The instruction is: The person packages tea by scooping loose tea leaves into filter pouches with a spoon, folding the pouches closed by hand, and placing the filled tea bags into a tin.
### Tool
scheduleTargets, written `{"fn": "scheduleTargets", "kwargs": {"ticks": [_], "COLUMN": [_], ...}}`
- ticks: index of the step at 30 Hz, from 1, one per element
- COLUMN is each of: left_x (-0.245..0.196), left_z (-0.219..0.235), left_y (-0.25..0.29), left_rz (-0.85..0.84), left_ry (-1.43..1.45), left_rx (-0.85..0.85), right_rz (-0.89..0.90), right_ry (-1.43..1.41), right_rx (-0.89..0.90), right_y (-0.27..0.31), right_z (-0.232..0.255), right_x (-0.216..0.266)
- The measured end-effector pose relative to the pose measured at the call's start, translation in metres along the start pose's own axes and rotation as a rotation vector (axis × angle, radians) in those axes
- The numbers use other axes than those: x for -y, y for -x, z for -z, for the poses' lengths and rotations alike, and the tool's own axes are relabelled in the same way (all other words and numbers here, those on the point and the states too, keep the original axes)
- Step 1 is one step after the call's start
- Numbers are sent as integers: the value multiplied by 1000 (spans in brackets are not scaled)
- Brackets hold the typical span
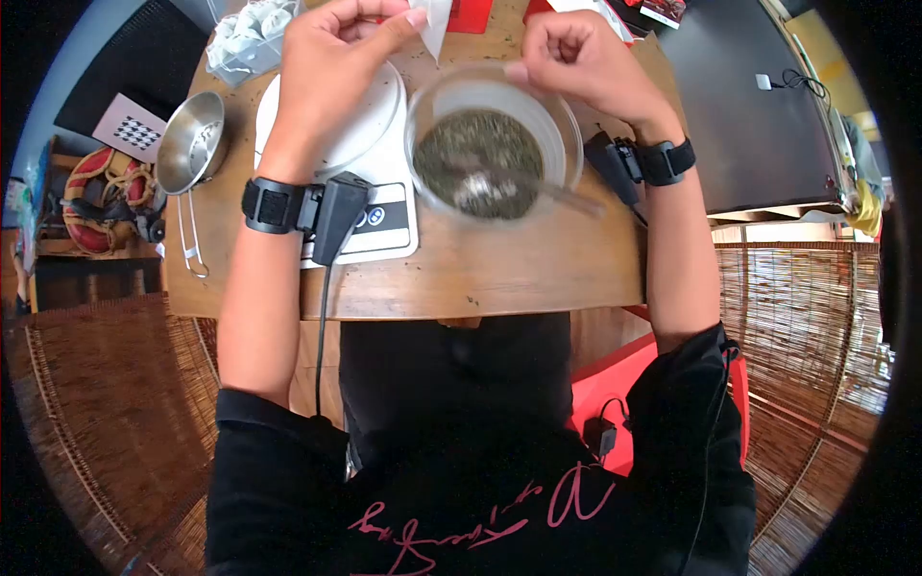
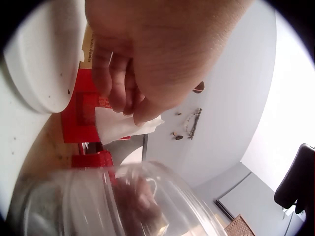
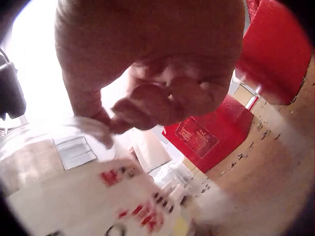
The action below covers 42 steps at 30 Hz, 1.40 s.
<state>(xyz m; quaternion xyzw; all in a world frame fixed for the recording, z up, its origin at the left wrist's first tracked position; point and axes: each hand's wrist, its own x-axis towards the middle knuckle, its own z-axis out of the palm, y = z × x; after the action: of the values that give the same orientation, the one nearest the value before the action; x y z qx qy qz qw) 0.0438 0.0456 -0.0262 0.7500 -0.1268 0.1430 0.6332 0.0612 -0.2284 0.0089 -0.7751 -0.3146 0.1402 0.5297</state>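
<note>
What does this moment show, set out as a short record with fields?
left hand: pinches a small white pouch
right hand: pinches the rim of the clear tub
tub contents: dried dark green leaves and a spoon, blurred
beside the tub: white scale
far left of table: metal pan with a wire handle, small bits inside
behind the pan: clear box of white bundles
scale reading: cannot be read

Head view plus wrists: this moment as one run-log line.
left hand: pinches white paper | right hand: pinches rim of clear tub | inside: dark leaf bits, blurred utensil | scale: left of tub
</note>
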Motion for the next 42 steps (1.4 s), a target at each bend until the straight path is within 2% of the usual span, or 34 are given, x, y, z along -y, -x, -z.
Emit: {"fn": "scheduleTargets", "kwargs": {"ticks": [1, 3, 5, 7, 8, 9, 11, 13, 15, 16, 17, 19, 22, 24, 26, 28, 31, 32, 33, 35, 37, 42], "left_x": [3, 1, 2, -2, -3, -3, -1, 0, -1, -7, -6, -17, -25, -32, -36, -36, -27, -29, -29, -26, -24, -27], "left_z": [0, 0, 0, -2, -2, -2, 1, 1, 0, -3, -7, -9, -11, -11, -10, -13, -12, -14, -13, -12, -13, -15], "left_y": [1, 0, 1, 2, 2, 2, 2, 0, 1, 3, 3, 5, 8, 10, 12, 15, 11, 12, 12, 13, 13, 14], "left_rz": [9, 24, 8, 21, 12, 22, 33, 11, -57, -68, -53, -41, -65, -55, -41, -166, -225, -160, -171, -164, -184, -182], "left_ry": [10, -14, 4, 5, 12, -1, -24, -15, -19, -34, 190, 84, 139, 79, 21, -74, -164, -141, -137, -134, -132, -143], "left_rx": [-4, -9, -1, 7, 3, 5, -5, 19, 40, 29, 56, 36, 50, 52, 58, 58, 65, 67, 63, 76, 63, 96], "right_rz": [-12, 83, 136, 254, 393, 400, 42, 27, -17, -77, -137, -99, -91, 105, 161, 291, 192, 172, 178, 194, 249, 270], "right_ry": [3, 120, 191, 79, 81, 91, -145, -155, -39, -3, 31, 20, -7, 42, 98, 259, 269, 351, 361, 561, 697, 605], "right_rx": [7, -209, -276, -157, -17, -13, 235, 332, 421, 406, 388, 306, 204, 99, 32, -93, -170, -214, -216, -300, -319, -319], "right_y": [-1, -2, -3, -1, -1, 3, 17, 19, 20, 22, 25, 28, 30, 26, 26, 26, 33, 36, 39, 42, 42, 50], "right_z": [0, 0, 4, 17, 18, 23, 27, 37, 44, 44, 42, 36, 29, 33, 34, 30, 23, 19, 15, 6, -6, -23], "right_x": [0, 3, 7, 3, 4, 9, 18, 12, 17, 23, 26, 23, 29, 25, 31, 36, 54, 62, 68, 75, 80, 70]}}
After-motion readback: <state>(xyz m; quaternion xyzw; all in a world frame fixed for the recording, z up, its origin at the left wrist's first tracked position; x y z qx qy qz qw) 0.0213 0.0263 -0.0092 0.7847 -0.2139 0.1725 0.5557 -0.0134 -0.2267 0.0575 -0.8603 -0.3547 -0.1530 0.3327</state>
